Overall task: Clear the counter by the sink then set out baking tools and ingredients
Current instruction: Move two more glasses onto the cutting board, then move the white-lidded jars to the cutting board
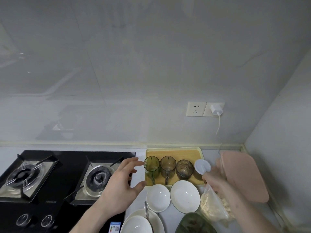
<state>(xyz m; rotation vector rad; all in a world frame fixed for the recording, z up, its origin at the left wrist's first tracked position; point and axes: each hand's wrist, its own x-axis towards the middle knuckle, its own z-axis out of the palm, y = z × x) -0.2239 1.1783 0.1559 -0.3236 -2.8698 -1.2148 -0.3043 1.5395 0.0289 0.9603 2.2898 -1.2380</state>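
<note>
Right hand (217,181) grips a bag (212,205) just right of the tray (173,151); left hand (123,184) hovers spread, empty, just left of it

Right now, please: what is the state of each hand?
Left hand: open, fingers spread near the green glass, holding nothing.
Right hand: closed, gripping the top of a clear bag of flakes.
</note>
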